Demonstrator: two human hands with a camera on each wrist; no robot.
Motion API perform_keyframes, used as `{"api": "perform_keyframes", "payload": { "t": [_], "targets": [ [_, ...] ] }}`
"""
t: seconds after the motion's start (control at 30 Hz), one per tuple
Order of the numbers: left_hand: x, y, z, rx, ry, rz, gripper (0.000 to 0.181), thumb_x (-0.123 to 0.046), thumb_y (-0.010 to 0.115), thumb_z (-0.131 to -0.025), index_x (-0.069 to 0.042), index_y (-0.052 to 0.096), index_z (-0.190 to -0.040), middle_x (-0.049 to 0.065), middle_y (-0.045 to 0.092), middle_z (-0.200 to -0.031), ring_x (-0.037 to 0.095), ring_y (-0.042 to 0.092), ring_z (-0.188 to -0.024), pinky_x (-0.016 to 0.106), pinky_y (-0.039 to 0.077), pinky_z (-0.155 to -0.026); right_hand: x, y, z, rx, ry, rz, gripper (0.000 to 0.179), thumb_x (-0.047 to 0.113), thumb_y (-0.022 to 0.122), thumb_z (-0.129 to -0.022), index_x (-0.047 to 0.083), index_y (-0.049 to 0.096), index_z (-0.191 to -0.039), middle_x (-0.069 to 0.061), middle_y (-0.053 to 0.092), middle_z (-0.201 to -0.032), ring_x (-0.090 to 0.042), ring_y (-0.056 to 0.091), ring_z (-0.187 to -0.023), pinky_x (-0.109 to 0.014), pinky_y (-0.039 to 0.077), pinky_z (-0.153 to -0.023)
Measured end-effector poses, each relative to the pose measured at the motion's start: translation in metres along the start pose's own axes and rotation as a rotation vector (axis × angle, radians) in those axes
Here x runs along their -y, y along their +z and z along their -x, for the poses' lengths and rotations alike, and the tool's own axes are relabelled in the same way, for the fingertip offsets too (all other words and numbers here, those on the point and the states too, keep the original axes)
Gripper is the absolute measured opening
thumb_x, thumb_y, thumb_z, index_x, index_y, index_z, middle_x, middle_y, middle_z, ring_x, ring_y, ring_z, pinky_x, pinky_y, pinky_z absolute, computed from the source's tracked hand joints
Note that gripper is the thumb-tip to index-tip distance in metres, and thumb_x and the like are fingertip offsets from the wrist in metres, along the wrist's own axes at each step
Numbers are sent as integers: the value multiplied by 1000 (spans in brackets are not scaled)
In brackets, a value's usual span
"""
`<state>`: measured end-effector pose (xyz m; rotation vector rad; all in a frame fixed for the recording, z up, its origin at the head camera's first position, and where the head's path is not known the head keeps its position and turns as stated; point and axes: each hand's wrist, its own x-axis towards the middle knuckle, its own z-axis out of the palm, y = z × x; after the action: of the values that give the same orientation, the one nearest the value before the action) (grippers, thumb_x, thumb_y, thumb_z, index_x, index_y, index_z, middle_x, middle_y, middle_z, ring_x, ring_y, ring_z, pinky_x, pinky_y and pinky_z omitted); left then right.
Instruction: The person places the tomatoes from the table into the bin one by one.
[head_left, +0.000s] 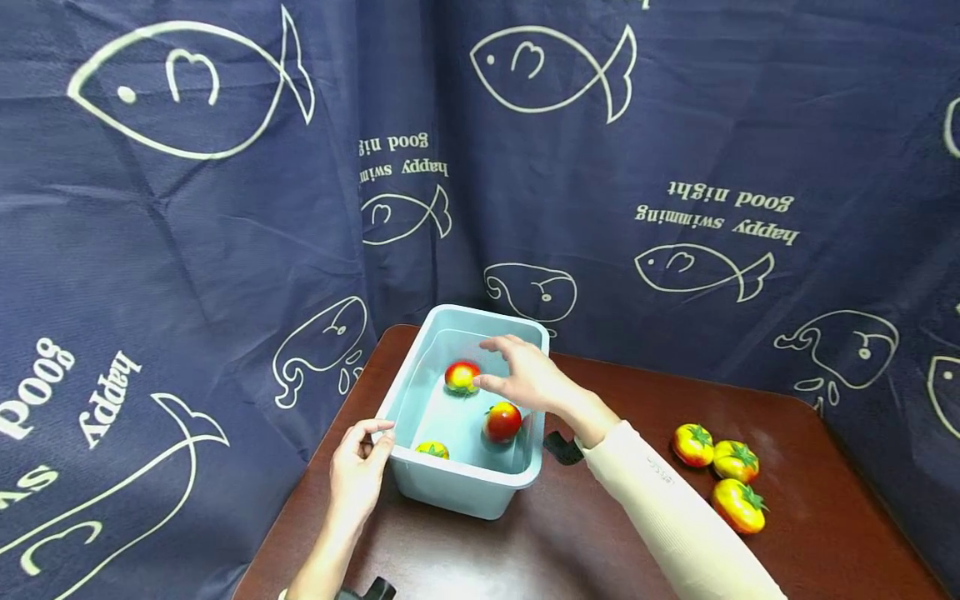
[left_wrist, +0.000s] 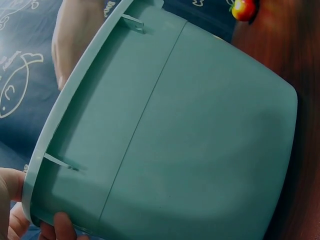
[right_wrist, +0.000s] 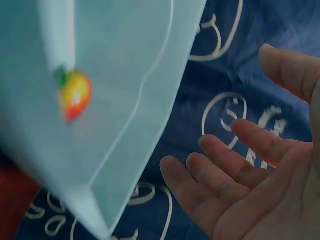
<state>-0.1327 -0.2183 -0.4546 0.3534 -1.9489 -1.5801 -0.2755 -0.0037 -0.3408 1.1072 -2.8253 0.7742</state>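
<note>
A light blue plastic bin (head_left: 465, 492) stands on the table with three red-and-yellow tomatoes inside: one toward the far end (head_left: 462, 377), a redder tomato (head_left: 502, 422) at the right, and a tomato (head_left: 432, 450) partly hidden behind the near wall. My left hand (head_left: 358, 475) grips the bin's rim at the near left corner, thumb and fingers on either side of it in the left wrist view. Over the bin's right side hovers my right hand (head_left: 528, 375), its fingers spread and holding nothing. The right wrist view shows its bare palm (right_wrist: 270, 200).
Three more tomatoes with green leafy tops lie grouped on the brown table (head_left: 600, 517) at the right: a left one (head_left: 692, 445), a back one (head_left: 736, 461) and a front one (head_left: 739, 506). A dark blue curtain (head_left: 540, 167) with fish drawings hangs behind the table.
</note>
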Motion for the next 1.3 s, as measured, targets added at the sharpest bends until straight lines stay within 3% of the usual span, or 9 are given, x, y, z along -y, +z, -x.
{"api": "perform_keyframes", "payload": {
  "t": [0.27, 0.43, 0.7, 1.0, 1.1, 1.3],
  "targets": [
    [2, -2, 0, -25, -6, 10, 14, -2, 69, -86, -6, 72, -98, 0, 43, -77, 7, 39, -61, 22, 32, -53, -31, -29, 26, -140, 30, -58, 51, 25, 74, -85, 3, 59, -129, -15, 60, -126, -31, 63, -101, -45, 52, -87],
    [1, -2, 1, -55, -30, 44, 15, 1, 68, -86, -3, 72, -100, -2, 42, -75, 6, 37, -59, 22, 31, -52, -51, -39, 41, -220, 65, -96, 46, 21, 74, -86, 2, 60, -125, -15, 62, -124, -32, 62, -107, -47, 49, -92],
    [-29, 1, 10, -73, -43, 74, 15, 8, 64, -84, 5, 69, -98, -5, 37, -65, 5, 34, -56, 23, 30, -50, -90, -46, 74, -260, 165, -64, 41, 23, 71, -88, 5, 62, -124, -15, 63, -123, -35, 61, -110, -49, 47, -93],
    [-37, 7, 13, -61, -41, 103, 15, 9, 63, -83, 7, 67, -97, -2, 37, -63, 5, 34, -55, 23, 30, -49, -130, -58, 120, -307, 282, 0, 38, 27, 70, -90, 6, 64, -121, -16, 63, -122, -37, 63, -105, -51, 49, -88],
    [-33, 8, 12, -64, -43, 101, 15, 9, 63, -83, 6, 68, -97, -3, 37, -62, 4, 34, -55, 23, 29, -49, -139, -65, 135, -316, 321, 10, 40, 29, 69, -90, 5, 63, -122, -18, 63, -124, -39, 62, -107, -53, 48, -89],
    [-7, 10, 4, -69, -62, 108, 16, 7, 63, -85, 5, 68, -100, -6, 37, -61, 4, 33, -54, 23, 29, -49, -153, -73, 158, -323, 373, 37, 45, 32, 68, -92, 3, 60, -125, -21, 61, -125, -41, 60, -110, -56, 46, -90]
  ]
}}
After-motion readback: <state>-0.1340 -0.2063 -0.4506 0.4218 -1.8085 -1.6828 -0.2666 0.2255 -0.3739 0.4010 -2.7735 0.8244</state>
